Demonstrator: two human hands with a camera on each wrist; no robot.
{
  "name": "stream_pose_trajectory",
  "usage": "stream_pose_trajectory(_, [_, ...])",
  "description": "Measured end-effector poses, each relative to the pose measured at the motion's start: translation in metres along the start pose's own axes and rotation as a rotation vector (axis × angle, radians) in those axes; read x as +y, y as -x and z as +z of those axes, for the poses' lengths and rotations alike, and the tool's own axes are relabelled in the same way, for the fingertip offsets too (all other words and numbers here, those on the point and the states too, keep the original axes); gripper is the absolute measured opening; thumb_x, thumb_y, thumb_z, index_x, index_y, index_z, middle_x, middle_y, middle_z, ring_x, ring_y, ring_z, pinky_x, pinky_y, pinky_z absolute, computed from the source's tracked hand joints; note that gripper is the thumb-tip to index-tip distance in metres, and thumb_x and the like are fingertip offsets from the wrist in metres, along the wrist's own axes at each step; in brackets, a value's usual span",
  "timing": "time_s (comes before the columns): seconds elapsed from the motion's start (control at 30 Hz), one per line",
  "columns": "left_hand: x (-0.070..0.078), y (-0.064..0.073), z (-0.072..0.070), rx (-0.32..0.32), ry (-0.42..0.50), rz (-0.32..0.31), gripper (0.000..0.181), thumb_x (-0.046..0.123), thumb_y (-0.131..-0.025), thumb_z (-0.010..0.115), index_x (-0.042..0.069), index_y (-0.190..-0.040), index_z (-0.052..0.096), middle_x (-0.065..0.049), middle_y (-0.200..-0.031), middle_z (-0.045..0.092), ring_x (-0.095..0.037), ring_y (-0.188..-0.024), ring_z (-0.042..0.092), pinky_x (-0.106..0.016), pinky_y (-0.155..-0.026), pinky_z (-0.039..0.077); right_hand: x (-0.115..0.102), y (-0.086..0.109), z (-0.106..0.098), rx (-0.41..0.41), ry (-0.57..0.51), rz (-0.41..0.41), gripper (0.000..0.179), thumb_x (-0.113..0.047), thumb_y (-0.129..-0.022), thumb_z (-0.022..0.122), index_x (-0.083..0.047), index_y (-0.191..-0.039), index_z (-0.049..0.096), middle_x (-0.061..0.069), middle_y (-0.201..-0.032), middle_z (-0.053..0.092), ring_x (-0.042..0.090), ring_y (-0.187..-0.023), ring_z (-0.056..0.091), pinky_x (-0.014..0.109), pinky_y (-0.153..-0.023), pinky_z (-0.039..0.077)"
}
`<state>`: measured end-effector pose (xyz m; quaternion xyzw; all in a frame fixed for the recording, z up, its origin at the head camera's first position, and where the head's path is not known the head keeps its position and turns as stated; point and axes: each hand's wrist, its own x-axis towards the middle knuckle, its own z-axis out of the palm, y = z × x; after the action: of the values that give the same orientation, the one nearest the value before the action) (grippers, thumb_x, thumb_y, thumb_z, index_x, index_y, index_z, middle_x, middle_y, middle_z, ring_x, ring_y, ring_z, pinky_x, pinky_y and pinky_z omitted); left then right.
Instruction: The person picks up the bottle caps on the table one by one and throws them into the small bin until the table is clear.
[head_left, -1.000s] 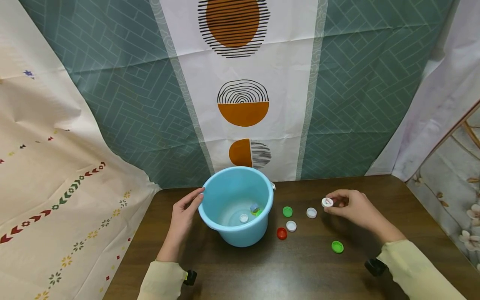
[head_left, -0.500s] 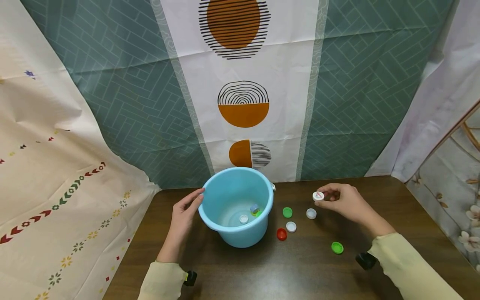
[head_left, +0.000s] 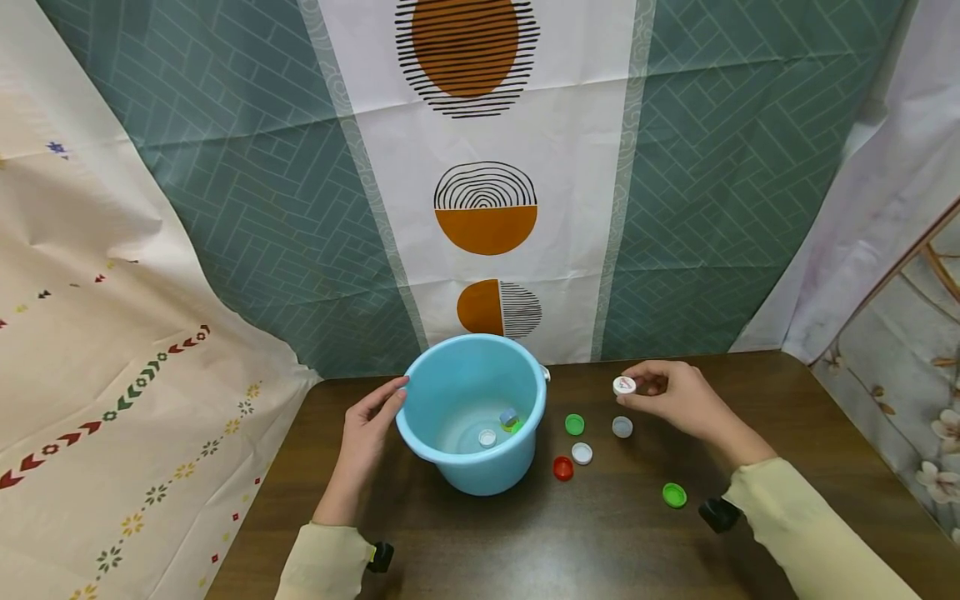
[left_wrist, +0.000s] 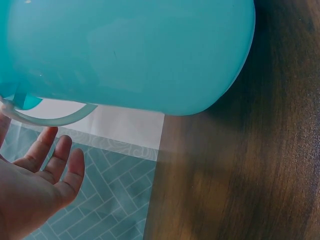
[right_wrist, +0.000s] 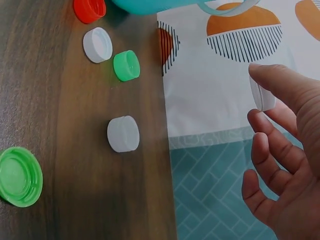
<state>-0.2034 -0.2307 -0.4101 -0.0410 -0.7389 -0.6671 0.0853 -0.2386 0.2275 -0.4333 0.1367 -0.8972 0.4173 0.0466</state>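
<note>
In the head view, a light blue bucket (head_left: 486, 479) stands upright on the table, with several caps on its floor. At its left rim is my left hand (head_left: 369, 417), thumb and forefinger gripping the edge; its other fingers (left_wrist: 57, 165) are loosely bent beside the bucket wall in the left wrist view. My right hand (head_left: 671, 398) pinches a white bottle cap (head_left: 624, 386) with red print between thumb and fingers, raised above the table. Just below it lies another white cap (head_left: 622, 427). The right wrist view shows the held white cap (right_wrist: 262, 95) edge-on.
Between bucket and right hand lie a green cap (head_left: 574, 424), a white cap (head_left: 582, 453) and a red cap (head_left: 563, 467). A wider green lid (head_left: 674, 495) rests nearer the front. Behind the brown table (head_left: 480, 558) hangs a patterned cloth (head_left: 562, 208).
My right hand has carried the white cap leftward and slightly up, from right of the table cap to just above it. My left hand and the bucket have stayed in place.
</note>
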Motion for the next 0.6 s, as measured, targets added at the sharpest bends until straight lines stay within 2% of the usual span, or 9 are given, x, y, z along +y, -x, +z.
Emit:
stream_pose_trajectory(0.3, [-0.002,0.0,0.0,-0.003,0.009,0.003,0.035,0.017,-0.097,0.063,0.0,-0.128,0.063,-0.019,-0.127,0.061,-0.039,-0.117,0.055,-0.029,-0.086,0.053,-0.01,-0.008,0.001,-0.009,-0.017,-0.008,0.039,-0.042,-0.079,0.081,-0.018,-0.108,0.072,-0.002,-0.093,0.068,0.021,-0.079,0.056,0.029,-0.065,0.049])
stream_pose_trajectory(0.6, [-0.002,-0.001,0.0,-0.003,0.002,0.007,0.035,0.018,-0.097,0.064,0.001,-0.128,0.063,-0.015,-0.129,0.061,-0.032,-0.116,0.057,-0.03,-0.088,0.052,-0.024,-0.016,0.001,-0.015,-0.03,-0.033,0.035,-0.039,-0.079,0.082,-0.02,-0.107,0.072,-0.003,-0.092,0.068,0.022,-0.078,0.056,0.03,-0.064,0.05])
